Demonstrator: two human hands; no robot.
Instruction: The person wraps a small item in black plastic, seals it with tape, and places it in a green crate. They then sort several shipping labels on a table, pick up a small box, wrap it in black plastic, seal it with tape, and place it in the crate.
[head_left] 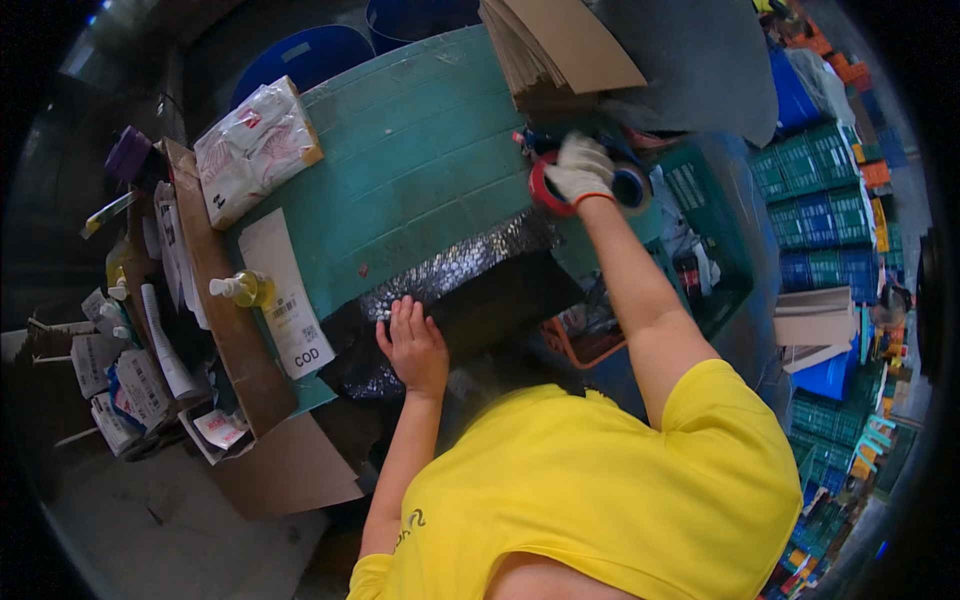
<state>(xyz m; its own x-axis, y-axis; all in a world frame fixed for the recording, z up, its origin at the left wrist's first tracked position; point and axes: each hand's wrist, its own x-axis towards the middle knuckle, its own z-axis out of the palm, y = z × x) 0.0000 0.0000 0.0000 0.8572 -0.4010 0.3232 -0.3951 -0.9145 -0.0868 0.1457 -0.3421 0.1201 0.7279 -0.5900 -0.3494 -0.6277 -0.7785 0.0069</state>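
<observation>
My left hand (412, 345) is bare and lies flat, fingers together, on a dark shiny bubble-wrap parcel (470, 285) at the near edge of the green table (420, 170). My right hand (580, 168) wears a white glove with a red cuff. It reaches out to the table's right edge and closes over a red tape roll (541, 192). A blue roll (632, 188) sits right beside it. A yellow shirt fills the lower part of the view.
A stack of flat cardboard (560, 45) lies at the table's far end and a white plastic bag (255, 150) at its left. A label sheet (285, 295) and a yellow pump bottle (245, 288) sit near the left edge. Green crates (815, 185) stand right, a basket (700, 250) below the table.
</observation>
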